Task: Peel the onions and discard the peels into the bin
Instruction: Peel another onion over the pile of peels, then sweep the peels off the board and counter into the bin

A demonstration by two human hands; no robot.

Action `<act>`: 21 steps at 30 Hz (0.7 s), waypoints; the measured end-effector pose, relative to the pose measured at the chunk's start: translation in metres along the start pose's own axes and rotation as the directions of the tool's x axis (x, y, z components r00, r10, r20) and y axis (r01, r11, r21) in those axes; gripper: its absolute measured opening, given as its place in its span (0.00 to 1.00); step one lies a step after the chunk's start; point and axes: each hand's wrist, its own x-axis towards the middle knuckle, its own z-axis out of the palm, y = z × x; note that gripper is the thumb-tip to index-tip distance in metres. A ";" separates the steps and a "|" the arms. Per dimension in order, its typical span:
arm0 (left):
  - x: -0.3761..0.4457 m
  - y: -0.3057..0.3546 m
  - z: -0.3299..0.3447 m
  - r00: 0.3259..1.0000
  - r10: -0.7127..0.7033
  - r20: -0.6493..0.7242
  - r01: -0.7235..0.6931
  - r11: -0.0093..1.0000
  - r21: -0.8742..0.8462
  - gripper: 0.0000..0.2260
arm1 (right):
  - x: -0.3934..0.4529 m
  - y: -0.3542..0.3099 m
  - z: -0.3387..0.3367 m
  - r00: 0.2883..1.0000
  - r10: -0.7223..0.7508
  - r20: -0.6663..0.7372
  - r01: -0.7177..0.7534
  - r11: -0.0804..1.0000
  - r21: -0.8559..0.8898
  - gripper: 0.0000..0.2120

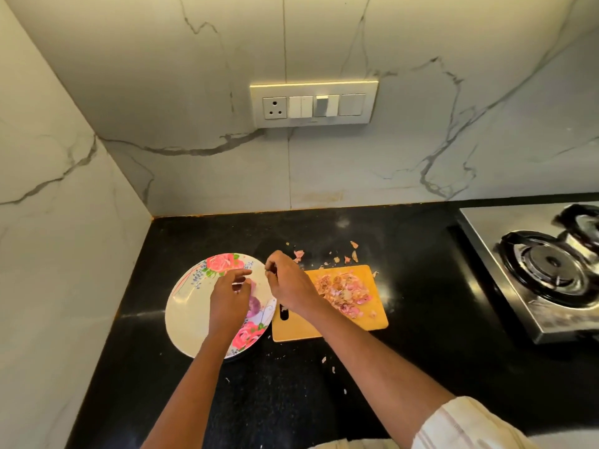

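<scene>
A purple peeled onion [255,304] lies on a white plate with pink roses [189,306]. My left hand [228,298] is over the plate, its fingers curled round the onion's left side and the index finger stretched out. Just right of the plate's far rim, my right hand [288,283] has curled fingers whose tips pinch a small dark bit that looks like peel. A heap of pink and tan onion peels [345,294] covers the wooden cutting board [372,319] beside the plate. No bin is in view.
Loose peel scraps [324,256] lie on the black counter behind the board, and a few [327,362] in front of it. A steel gas stove [547,267] fills the right side. Marble walls close off the left and back, with a switch panel [313,103].
</scene>
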 end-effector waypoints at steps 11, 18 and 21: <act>-0.017 0.041 0.072 0.962 0.060 0.267 -0.034 0.994 -0.103 0.07 | -0.054 0.081 -0.069 0.949 0.222 -0.223 -0.196 0.972 0.130 0.10; -0.024 0.042 0.093 0.944 0.025 0.328 0.002 0.997 -0.082 0.07 | -0.069 0.113 -0.083 0.928 0.321 -0.188 -0.292 0.942 0.166 0.08; -0.027 0.043 0.100 0.937 0.020 0.349 0.015 0.995 -0.095 0.07 | -0.069 0.113 -0.083 0.930 0.321 -0.179 -0.290 0.940 0.181 0.06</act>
